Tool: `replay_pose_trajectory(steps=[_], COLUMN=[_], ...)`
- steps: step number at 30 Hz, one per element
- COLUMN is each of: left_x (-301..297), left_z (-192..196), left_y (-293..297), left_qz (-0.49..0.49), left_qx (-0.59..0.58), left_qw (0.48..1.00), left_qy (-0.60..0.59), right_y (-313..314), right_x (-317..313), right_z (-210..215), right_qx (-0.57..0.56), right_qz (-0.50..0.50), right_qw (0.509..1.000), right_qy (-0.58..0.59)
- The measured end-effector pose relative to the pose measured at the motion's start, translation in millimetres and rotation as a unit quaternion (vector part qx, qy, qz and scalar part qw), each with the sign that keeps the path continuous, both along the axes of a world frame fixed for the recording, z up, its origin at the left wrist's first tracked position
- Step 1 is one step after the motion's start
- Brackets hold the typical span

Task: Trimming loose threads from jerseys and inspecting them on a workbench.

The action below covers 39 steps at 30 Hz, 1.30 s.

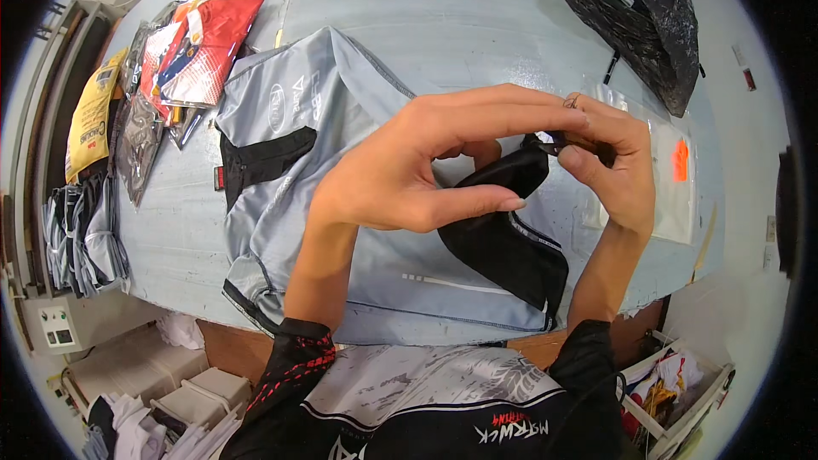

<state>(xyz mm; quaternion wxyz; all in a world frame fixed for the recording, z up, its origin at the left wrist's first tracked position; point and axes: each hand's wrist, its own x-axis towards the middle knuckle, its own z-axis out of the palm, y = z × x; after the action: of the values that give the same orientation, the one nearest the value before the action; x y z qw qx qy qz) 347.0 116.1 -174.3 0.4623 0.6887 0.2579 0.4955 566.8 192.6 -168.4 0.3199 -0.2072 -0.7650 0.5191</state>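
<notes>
A grey sports shirt (341, 145) with black panels lies spread on the pale blue table (477, 25). My left hand (417, 170) and my right hand (618, 162) are raised over it, close together. Both pinch the tip of a black part of the garment (503, 230) that is lifted off the table. The fingertips meet at a small dark piece (562, 146) near the top of that black fabric; what it is cannot be made out. A clear plastic bag (673, 179) with an orange sticker lies just behind my right hand.
Several packed garments in clear bags (196, 43) and a yellow packet (94, 115) lie at the table's left end. A black plastic bag (639, 8) sits at the far right. Folded grey clothes (81, 234) hang at the left. Boxes and a basket stand below the table edge.
</notes>
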Motion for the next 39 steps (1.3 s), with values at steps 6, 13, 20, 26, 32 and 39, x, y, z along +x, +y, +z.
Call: replay_pose_trajectory(steps=[6, 13, 20, 26, 32, 39], left_x=[-0.4, -3.3, -9.4, -10.5, -5.0, -1.9], left_z=[-1.9, 1.1, -1.9, 2.4, 1.6, 3.1], left_y=[2.0, 1.3, 3.7, -0.9, -4.8, 0.5], left_qz=[-0.007, 0.016, 0.057, 0.086, 0.091, 0.149], left_qx=[0.027, 0.035, 0.041, -0.078, -0.093, 0.014], left_qw=[0.999, 0.999, 0.997, 0.993, 0.987, 0.987], left_qy=[0.028, 0.015, -0.024, 0.009, 0.095, 0.053], right_y=[-0.9, 8.1, -8.6, 5.8, 1.5, -4.0], right_x=[-1.3, 3.0, -27.4, -11.9, -16.1, -26.1], right_z=[1.3, -4.4, -12.6, -24.2, -31.5, -32.9], right_qx=[0.048, -0.050, -0.143, 0.151, 0.198, 0.048], right_qz=[-0.016, -0.051, -0.010, -0.074, -0.118, -0.102], right_qw=[0.998, 0.997, 0.990, 0.983, 0.953, 0.949], right_qy=[-0.046, -0.025, -0.012, 0.080, 0.196, 0.293])
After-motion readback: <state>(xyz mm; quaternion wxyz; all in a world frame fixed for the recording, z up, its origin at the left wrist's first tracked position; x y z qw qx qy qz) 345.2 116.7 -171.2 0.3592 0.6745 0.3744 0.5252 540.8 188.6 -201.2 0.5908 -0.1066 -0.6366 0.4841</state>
